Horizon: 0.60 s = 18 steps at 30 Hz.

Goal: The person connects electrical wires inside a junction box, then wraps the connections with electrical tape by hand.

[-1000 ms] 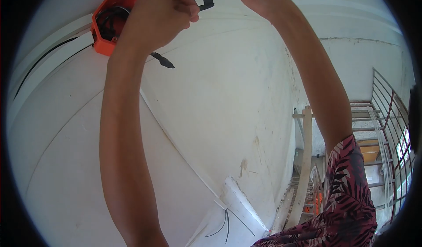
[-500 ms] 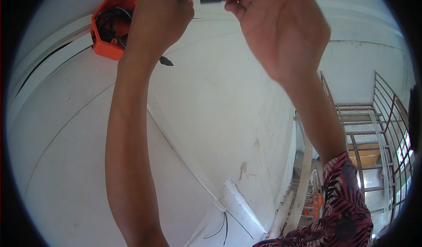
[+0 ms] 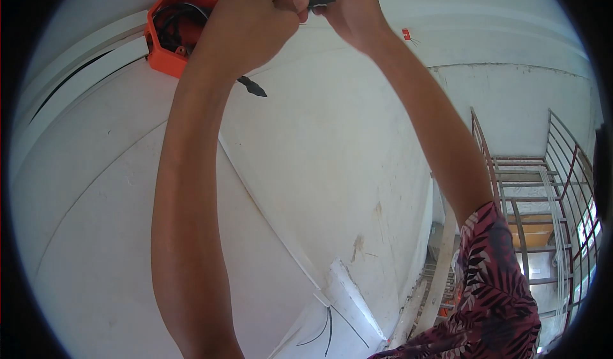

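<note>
My left hand (image 3: 252, 30) is raised in front of the orange junction box (image 3: 167, 60), its thumb and fingers pinched at a piece of black electrical tape (image 3: 321, 1). Meeting it from the right, my right hand (image 3: 355, 15) has its fingertips closed on the tape's other side. A dark rounded part, perhaps the roll, shows between the hands at the top edge. Below my left wrist sticks out a cable end wrapped in black (image 3: 253, 87). Coiled dark wires (image 3: 171, 26) lie inside the box, which my left hand partly covers.
White trunking (image 3: 89, 65) runs to the box from the left. A small red box with wires (image 3: 406, 35) is on the far wall. Metal scaffold-like frames (image 3: 523, 180) stand at right. Loose dark wires (image 3: 329, 330) hang from an opening below.
My right hand has moved up and away from the camera, closer to my left hand. The black tape, a broad band before, now shows narrow and edge-on. The view has shifted slightly.
</note>
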Available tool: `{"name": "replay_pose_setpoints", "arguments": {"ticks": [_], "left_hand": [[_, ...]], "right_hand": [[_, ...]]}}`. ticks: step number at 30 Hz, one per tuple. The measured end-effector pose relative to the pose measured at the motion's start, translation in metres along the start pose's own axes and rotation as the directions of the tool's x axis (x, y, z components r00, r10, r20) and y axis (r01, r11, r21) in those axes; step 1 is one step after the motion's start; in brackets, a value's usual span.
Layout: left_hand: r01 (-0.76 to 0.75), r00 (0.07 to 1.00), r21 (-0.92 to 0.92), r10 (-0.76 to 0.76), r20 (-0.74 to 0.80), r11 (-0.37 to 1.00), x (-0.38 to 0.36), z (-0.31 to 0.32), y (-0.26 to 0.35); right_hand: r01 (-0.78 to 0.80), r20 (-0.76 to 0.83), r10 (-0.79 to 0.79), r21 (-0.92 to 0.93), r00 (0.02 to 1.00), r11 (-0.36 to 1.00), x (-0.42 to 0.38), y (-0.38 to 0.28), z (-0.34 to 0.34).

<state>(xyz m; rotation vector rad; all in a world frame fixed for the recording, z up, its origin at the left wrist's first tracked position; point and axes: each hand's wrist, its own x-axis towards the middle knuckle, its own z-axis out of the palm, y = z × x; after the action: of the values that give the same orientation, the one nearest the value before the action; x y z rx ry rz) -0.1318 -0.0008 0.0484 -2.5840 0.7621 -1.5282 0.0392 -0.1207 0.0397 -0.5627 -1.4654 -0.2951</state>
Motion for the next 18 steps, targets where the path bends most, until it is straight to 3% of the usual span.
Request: {"name": "replay_pose_setpoints", "arguments": {"ticks": [1,3,4,6,9,11,12,13,14,15,16,18], "left_hand": [[0.005,1.000,0.060,-0.005,-0.001,0.998,-0.003,0.004,-0.001],[0.016,1.000,0.117,-0.016,0.005,0.993,-0.011,0.015,-0.007],[-0.036,0.999,0.133,0.040,-0.029,0.990,-0.011,0.019,-0.011],[-0.090,0.993,0.148,0.100,-0.061,0.985,-0.009,0.020,-0.015],[-0.070,0.997,0.109,0.073,-0.023,0.992,0.007,0.012,-0.032],[-0.242,0.952,0.523,0.303,-0.033,0.817,0.020,0.008,-0.062],[-0.245,0.951,0.520,0.307,-0.035,0.818,0.022,0.005,-0.058],[-0.051,0.997,0.116,0.057,-0.054,0.992,0.024,-0.002,-0.048],[0.183,0.983,-0.303,-0.181,0.035,0.935,0.021,-0.006,-0.038],[0.147,0.975,-0.339,-0.195,-0.111,0.929,0.007,0.005,-0.011],[0.143,0.974,-0.339,-0.193,-0.117,0.930,0.003,0.003,-0.009],[0.135,0.988,-0.225,-0.149,-0.044,0.965,0.003,0.001,-0.007]], "right_hand": [[-0.004,-0.002,0.004,0.003,1.000,1.000,0.002,-0.006,0.001],[-0.269,-0.046,0.266,-0.263,0.963,0.927,0.000,-0.051,0.040],[-0.274,-0.048,0.271,-0.259,0.961,0.926,-0.002,-0.058,0.045],[0.028,0.101,0.001,-0.288,0.995,0.957,-0.007,-0.066,0.050],[0.209,0.107,-0.179,-0.487,0.978,0.848,-0.036,-0.078,0.068],[0.200,0.021,-0.247,-0.653,0.969,0.730,-0.073,-0.083,0.085],[0.177,-0.023,-0.280,-0.727,0.960,0.664,-0.092,-0.086,0.094],[0.204,0.014,-0.266,-0.680,0.964,0.704,-0.095,-0.061,0.072],[0.227,0.053,-0.250,-0.630,0.967,0.743,-0.095,-0.038,0.054],[0.259,0.001,-0.313,-0.566,0.950,0.783,-0.091,-0.021,0.050],[0.264,0.006,-0.316,-0.567,0.949,0.780,-0.083,-0.013,0.047],[-0.027,-0.270,-0.039,-0.237,0.962,0.971,-0.057,-0.010,0.042]]}}
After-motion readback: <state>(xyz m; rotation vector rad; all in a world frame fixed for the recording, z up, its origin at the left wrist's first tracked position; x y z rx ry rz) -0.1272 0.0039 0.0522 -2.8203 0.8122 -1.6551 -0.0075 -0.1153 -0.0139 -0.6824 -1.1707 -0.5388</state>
